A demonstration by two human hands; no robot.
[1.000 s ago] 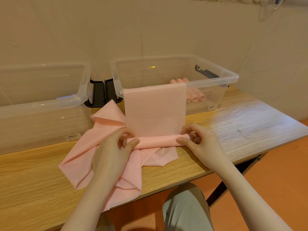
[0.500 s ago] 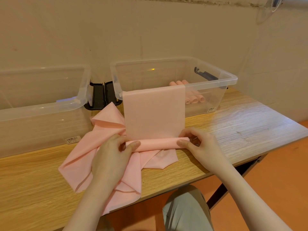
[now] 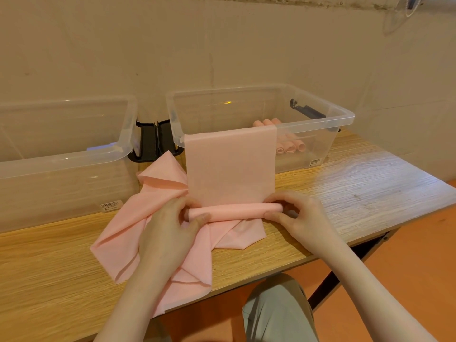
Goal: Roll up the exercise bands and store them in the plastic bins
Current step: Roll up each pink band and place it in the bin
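Rolling a pink band with both hands at the near edge of the surface

Between the hands lies the pink band (image 3: pixel 229 169), thin and limp, its rolled end (image 3: pixel 234 212) a soft tube on the wooden surface (image 3: pixel 357 183); the left hand (image 3: pixel 170 233) pinches one end of the tube and the right hand (image 3: pixel 303 218) the other; beyond the hands the flat tail climbs the front wall of the right bin (image 3: pixel 340 117), where finished rolls (image 3: pixel 288 146) lie; under the hands sprawls a loose band (image 3: pixel 128 238); to the left stands the left bin (image 3: pixel 61 164); light, stretchy, likely slippery, so the tube probably needs holding at both ends or it may slacken.
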